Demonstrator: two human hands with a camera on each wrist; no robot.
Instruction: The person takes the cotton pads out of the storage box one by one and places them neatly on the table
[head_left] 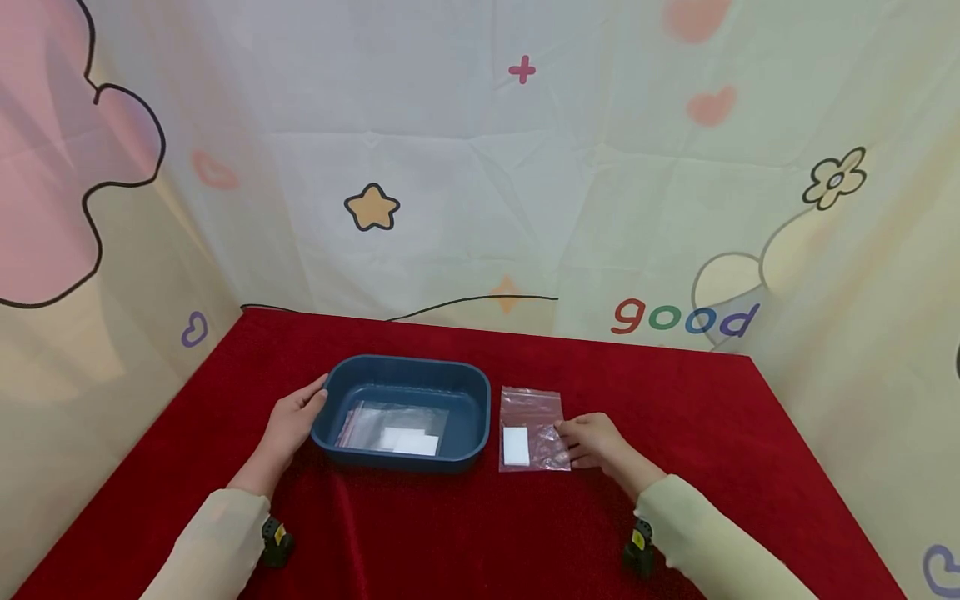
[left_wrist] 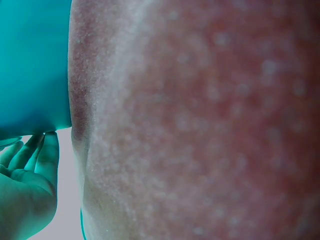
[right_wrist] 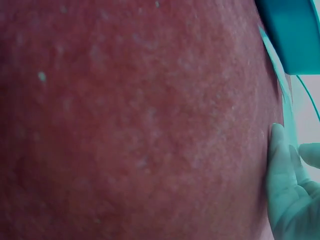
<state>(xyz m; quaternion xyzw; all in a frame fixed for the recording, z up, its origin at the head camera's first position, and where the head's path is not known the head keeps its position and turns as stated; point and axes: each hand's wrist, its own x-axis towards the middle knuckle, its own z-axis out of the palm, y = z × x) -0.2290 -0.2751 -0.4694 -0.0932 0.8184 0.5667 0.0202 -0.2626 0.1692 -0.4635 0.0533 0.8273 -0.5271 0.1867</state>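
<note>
A blue plastic basin (head_left: 474, 408) stands on the red cloth, left of the middle. My left hand (head_left: 294, 421) rests against its left side, fingertips at the wall near the rim; the fingers (left_wrist: 47, 160) show fairly straight in the left wrist view. Inside the basin lie clear zip bags (head_left: 367, 421) with white rectangular pieces (head_left: 416, 444). Right of the basin is another clear zip bag (head_left: 532, 408), holding one white rectangular piece (head_left: 516, 447). My right hand (head_left: 596, 443) pinches this bag's right edge, thumb on top and fingers at the underside.
Red cloth (head_left: 450, 533) covers the table. A pale printed curtain (head_left: 450, 167) hangs behind it and along both sides. Dark wrist cameras (head_left: 277, 542) sit under both sleeves, close over the cloth.
</note>
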